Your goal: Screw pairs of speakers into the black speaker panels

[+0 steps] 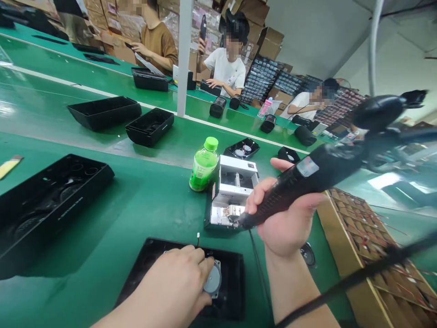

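Note:
My left hand point(179, 278) is closed on a round grey speaker driver point(213, 280), thumb and fingers at its rim. The driver sits inside a black speaker housing point(234, 291) on the green bench; part of the housing is hidden beneath my hand and forearm. A short lead with a white plug point(198, 236) sticks up at the housing's far edge. In my right hand point(287, 223) is a black electric screwdriver point(290, 187), its lower end at the front of a white screw feeder point(237, 189). Whether a screw is on the bit cannot be made out.
A green drink bottle point(205, 164) stands beside the feeder. At left lies a large black housing point(54, 200), with a yellow knife point(9, 166) beyond it. A divided cardboard box point(351, 259) is at right. Black cable crosses the lower right. Several co-workers sit across the conveyor.

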Demonstrator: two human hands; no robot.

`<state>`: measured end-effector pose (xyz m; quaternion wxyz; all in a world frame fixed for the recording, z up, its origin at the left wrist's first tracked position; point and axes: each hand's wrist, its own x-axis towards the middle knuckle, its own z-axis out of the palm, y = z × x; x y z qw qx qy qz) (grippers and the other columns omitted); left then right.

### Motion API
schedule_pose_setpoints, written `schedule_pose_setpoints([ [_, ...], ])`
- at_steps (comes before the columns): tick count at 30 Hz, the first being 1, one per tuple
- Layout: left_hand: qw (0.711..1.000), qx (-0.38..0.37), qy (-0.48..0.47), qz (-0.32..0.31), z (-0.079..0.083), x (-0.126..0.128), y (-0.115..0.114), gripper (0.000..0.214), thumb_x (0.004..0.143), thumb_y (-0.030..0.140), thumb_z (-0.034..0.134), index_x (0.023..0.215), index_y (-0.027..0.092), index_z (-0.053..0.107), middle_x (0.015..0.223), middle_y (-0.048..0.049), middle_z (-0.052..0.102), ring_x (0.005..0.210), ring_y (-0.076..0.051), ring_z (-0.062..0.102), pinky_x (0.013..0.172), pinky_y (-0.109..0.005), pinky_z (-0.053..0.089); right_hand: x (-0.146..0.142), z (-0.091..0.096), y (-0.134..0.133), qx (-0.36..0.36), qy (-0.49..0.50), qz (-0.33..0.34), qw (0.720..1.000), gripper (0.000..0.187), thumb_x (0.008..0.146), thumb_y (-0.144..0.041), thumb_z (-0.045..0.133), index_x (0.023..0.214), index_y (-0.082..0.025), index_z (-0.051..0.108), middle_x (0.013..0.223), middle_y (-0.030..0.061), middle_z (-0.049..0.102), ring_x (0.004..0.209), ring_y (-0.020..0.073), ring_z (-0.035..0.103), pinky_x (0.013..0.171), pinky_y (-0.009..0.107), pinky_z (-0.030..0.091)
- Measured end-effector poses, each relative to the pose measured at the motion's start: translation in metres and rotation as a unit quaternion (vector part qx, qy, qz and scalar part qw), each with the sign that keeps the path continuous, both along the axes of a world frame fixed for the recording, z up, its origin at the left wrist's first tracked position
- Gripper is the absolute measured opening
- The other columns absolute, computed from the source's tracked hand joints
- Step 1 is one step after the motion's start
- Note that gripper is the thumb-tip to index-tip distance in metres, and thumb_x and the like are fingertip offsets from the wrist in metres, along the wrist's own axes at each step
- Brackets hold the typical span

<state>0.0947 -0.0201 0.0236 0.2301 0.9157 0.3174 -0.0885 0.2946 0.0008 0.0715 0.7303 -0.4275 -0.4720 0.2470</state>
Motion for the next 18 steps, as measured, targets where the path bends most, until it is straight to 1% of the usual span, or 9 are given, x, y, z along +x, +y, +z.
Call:
schedule_pose_setpoints([
  [2, 1.0, 0.0, -0.008, 0.002, -0.002, 0.0, -0.001, 0.037, 0.095, 0.036, 0.085, 0.127, 0.019, 0.079, 0.111, -0.0105, 0.079, 0.105, -0.04, 0.077, 0.09, -0.061, 0.066, 0.002, 0.0, -0.009, -0.018, 0.022, -0.01, 1.0, 0.081, 0.094, -0.094, 0.046, 0.13, -0.023, 0.063, 0.063, -0.0066, 0.062, 0.042, 0.015, 0.054, 0.042, 0.028, 0.045],
  [4, 1.0, 0.001, -0.019, 0.001, -0.004, 0.0, -0.001, 0.037, 0.094, 0.037, 0.086, 0.126, 0.02, 0.08, 0.11, -0.01, 0.08, 0.104, -0.039, 0.077, 0.09, -0.059, 0.067, 0.005, 0.006, -0.019, 0.0, 0.043, -0.045, 0.998, 0.083, 0.09, -0.098, 0.047, 0.127, -0.025, 0.064, 0.06, -0.0069, 0.063, 0.042, 0.0163, 0.053, 0.042, 0.029, 0.046],
  [6, 1.0, 0.002, -0.019, 0.002, -0.005, 0.0, -0.002, 0.038, 0.094, 0.038, 0.086, 0.128, 0.021, 0.079, 0.111, -0.01, 0.079, 0.105, -0.039, 0.077, 0.09, -0.06, 0.066, 0.008, 0.017, -0.03, 0.024, 0.063, -0.082, 0.994, 0.08, 0.088, -0.097, 0.053, 0.123, -0.027, 0.066, 0.057, -0.0072, 0.064, 0.04, 0.0181, 0.051, 0.041, 0.031, 0.047],
  [10, 1.0, 0.001, -0.022, 0.001, -0.004, -0.002, -0.003, 0.043, 0.097, 0.039, 0.083, 0.135, 0.02, 0.077, 0.114, -0.0107, 0.079, 0.107, -0.039, 0.077, 0.091, -0.062, 0.066, 0.008, 0.036, -0.053, 0.008, 0.073, -0.045, 0.996, 0.057, 0.088, -0.078, 0.078, 0.122, -0.033, 0.073, 0.06, -0.006, 0.065, 0.044, 0.0195, 0.052, 0.047, 0.036, 0.05],
  [12, 1.0, -0.003, -0.022, 0.002, -0.003, -0.002, -0.003, 0.04, 0.098, 0.038, 0.081, 0.135, 0.021, 0.077, 0.113, -0.0103, 0.079, 0.106, -0.039, 0.077, 0.092, -0.061, 0.066, 0.001, 0.035, -0.063, 0.012, 0.058, -0.052, 0.997, 0.047, 0.089, -0.066, 0.084, 0.123, -0.036, 0.074, 0.058, -0.0074, 0.06, 0.041, 0.0172, 0.047, 0.044, 0.035, 0.047],
  [13, 1.0, -0.009, -0.016, 0.004, -0.002, -0.001, -0.002, 0.04, 0.099, 0.037, 0.081, 0.136, 0.022, 0.077, 0.114, -0.0103, 0.08, 0.107, -0.039, 0.077, 0.093, -0.062, 0.066, -0.003, 0.032, -0.068, 0.012, 0.054, -0.071, 0.996, 0.04, 0.091, -0.061, 0.085, 0.122, -0.037, 0.075, 0.057, -0.0084, 0.056, 0.039, 0.0157, 0.044, 0.042, 0.034, 0.044],
  [15, 1.0, -0.028, 0.002, 0.009, -0.001, 0.001, -0.001, 0.044, 0.1, 0.035, 0.08, 0.142, 0.022, 0.075, 0.121, -0.0116, 0.08, 0.114, -0.039, 0.076, 0.1, -0.062, 0.064, -0.013, 0.026, -0.076, 0.003, 0.055, -0.11, 0.992, 0.025, 0.099, -0.052, 0.08, 0.119, -0.039, 0.075, 0.056, -0.0094, 0.051, 0.036, 0.0141, 0.039, 0.039, 0.034, 0.041],
  [16, 0.999, -0.037, 0.012, 0.009, 0.0, 0.002, 0.0, 0.047, 0.101, 0.034, 0.079, 0.145, 0.022, 0.074, 0.125, -0.0122, 0.08, 0.118, -0.039, 0.075, 0.105, -0.062, 0.062, -0.017, 0.023, -0.078, -0.006, 0.055, -0.116, 0.992, 0.02, 0.103, -0.049, 0.075, 0.119, -0.039, 0.075, 0.056, -0.0095, 0.051, 0.036, 0.0144, 0.039, 0.039, 0.034, 0.042],
  [18, 0.998, -0.055, 0.034, 0.009, 0.002, 0.005, 0.001, 0.048, 0.102, 0.034, 0.078, 0.148, 0.022, 0.073, 0.132, -0.0125, 0.08, 0.123, -0.039, 0.074, 0.11, -0.062, 0.06, -0.021, 0.018, -0.082, -0.028, 0.063, -0.108, 0.992, 0.019, 0.106, -0.048, 0.07, 0.122, -0.039, 0.072, 0.056, -0.0091, 0.056, 0.037, 0.0164, 0.045, 0.039, 0.035, 0.045],
])
